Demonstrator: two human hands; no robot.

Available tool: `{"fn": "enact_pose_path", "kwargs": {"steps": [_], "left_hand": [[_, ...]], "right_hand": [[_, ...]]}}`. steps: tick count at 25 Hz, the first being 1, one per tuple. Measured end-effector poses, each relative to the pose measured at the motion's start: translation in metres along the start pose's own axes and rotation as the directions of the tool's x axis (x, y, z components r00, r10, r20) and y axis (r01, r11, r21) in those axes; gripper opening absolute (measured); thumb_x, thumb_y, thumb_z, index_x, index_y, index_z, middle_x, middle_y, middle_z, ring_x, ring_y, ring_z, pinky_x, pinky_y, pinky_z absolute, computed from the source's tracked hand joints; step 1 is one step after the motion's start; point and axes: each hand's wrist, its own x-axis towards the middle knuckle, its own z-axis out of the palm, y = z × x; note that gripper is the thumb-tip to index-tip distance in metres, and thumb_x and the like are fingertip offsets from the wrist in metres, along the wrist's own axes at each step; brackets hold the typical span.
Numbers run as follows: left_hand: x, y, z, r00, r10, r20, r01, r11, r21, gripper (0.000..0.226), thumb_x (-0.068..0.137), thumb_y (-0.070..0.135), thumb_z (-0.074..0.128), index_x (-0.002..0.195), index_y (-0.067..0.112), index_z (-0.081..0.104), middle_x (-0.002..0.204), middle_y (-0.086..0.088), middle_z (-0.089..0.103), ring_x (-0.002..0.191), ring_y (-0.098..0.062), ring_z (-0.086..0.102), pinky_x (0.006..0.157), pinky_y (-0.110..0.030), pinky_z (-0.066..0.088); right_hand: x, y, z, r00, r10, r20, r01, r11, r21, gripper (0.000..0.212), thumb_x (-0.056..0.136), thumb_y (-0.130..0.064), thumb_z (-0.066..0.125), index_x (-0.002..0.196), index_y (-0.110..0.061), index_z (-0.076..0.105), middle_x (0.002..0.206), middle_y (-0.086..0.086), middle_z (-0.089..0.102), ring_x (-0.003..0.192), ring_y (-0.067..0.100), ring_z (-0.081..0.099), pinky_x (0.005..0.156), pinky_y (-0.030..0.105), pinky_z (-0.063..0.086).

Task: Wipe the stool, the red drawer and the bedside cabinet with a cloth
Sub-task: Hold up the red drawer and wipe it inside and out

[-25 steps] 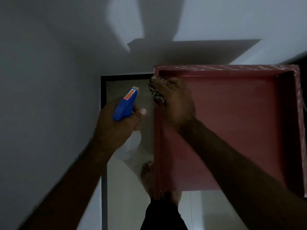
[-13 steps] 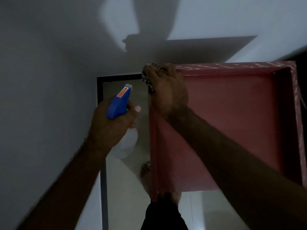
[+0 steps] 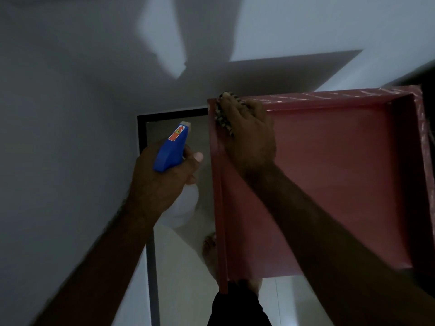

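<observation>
Two bare hands work at a red drawer, seen from above. The drawer stands pulled out with its open side up. Its far rim and side walls enclose a flat red floor, across which the right forearm reaches. Pale streaks mark the far and right rims.

The right hand lies at the drawer's far left corner. Its fingers curl over a bunched, dark-and-light patterned cloth, pressing it onto the rim where the far and left walls meet.

The left hand is clamped round a spray bottle, held just left of the drawer and apart from it. The bottle's blue trigger head carries an orange label and points away from the person. Its white body hangs below the fist, and what it contains cannot be told.

A bare foot rests on the pale floor beside the drawer's left wall. A grey wall fills the left.
</observation>
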Motion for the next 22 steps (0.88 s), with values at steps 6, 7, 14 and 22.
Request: {"fn": "enact_pose_path", "kwargs": {"steps": [6, 7, 14, 22], "left_hand": [[0.007, 0.004, 0.003, 1.0, -0.009, 0.012, 0.009, 1.0, 0.001, 0.013, 0.088, 0.02, 0.072, 0.084, 0.017, 0.06, 0.072, -0.003, 0.064, 0.061, -0.004, 0.066, 0.061, -0.01, 0.052], [0.008, 0.005, 0.004, 1.0, -0.008, 0.011, 0.008, 1.0, 0.0, 0.013, 0.088, 0.021, 0.072, 0.084, 0.018, 0.06, 0.071, -0.002, 0.064, 0.06, -0.004, 0.066, 0.061, -0.01, 0.053], [0.01, 0.013, 0.005, 1.0, 0.027, 0.012, -0.027, 0.999, 0.031, 0.013, 0.089, 0.021, 0.071, 0.084, 0.017, 0.06, 0.071, -0.005, 0.064, 0.06, -0.005, 0.066, 0.06, -0.009, 0.051], [0.009, 0.027, 0.005, 0.998, 0.067, 0.003, -0.067, 0.996, 0.059, 0.015, 0.089, 0.024, 0.072, 0.081, 0.017, 0.062, 0.065, -0.006, 0.066, 0.061, -0.012, 0.068, 0.061, -0.007, 0.05]], "right_hand": [[-0.007, -0.027, 0.001, 0.998, 0.016, 0.058, -0.02, 0.998, 0.066, 0.063, 0.087, -0.018, 0.061, 0.149, -0.015, 0.056, 0.154, 0.004, 0.055, 0.126, 0.039, 0.054, 0.095, 0.051, 0.048], [-0.007, -0.024, -0.002, 0.998, -0.001, 0.069, -0.003, 0.998, 0.061, 0.063, 0.087, -0.021, 0.055, 0.15, -0.016, 0.054, 0.154, 0.003, 0.054, 0.125, 0.039, 0.054, 0.094, 0.051, 0.048], [-0.011, -0.01, -0.008, 0.988, 0.151, -0.002, -0.151, 0.988, 0.039, 0.062, 0.085, -0.013, 0.058, 0.147, -0.016, 0.058, 0.154, 0.0, 0.055, 0.124, 0.034, 0.051, 0.098, 0.043, 0.044], [-0.008, 0.001, -0.013, 0.968, 0.252, 0.022, -0.253, 0.965, 0.063, 0.076, 0.079, 0.001, 0.066, 0.152, -0.018, 0.053, 0.156, -0.003, 0.052, 0.124, 0.032, 0.052, 0.102, 0.038, 0.043]]}}
